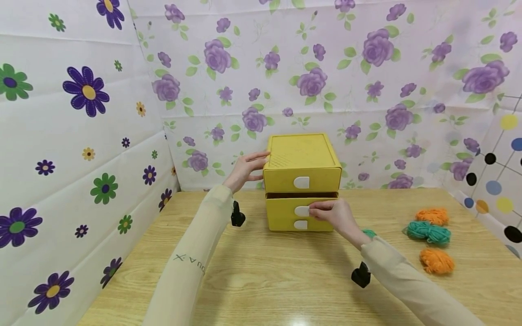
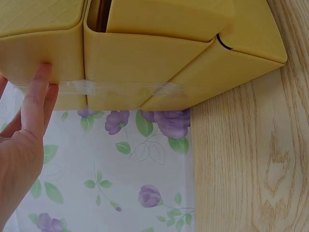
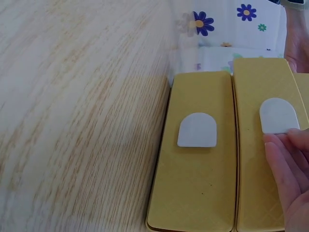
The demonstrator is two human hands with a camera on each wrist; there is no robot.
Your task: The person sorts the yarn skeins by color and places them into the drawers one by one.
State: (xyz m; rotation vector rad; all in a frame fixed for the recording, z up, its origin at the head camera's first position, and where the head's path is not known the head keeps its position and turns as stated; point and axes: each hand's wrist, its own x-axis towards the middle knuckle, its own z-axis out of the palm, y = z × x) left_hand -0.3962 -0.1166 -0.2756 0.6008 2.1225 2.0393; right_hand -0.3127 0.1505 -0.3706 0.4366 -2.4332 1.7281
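While my left grip (image 1: 246, 170), spread, touches the yellow cabinet (image 1: 302, 151), my right grip (image 1: 337, 216) pinches its middle white handle (image 1: 301, 211).

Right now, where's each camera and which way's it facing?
Head: on the head, facing forward and down at the yellow drawer unit; left hand, right hand and sleeves show.
Left wrist: on that wrist, facing the unit's side; left hand shows.
Right wrist: on that wrist, facing drawer fronts; both hands partly show.
Shared: head and right wrist both show the right hand pinching a white handle.
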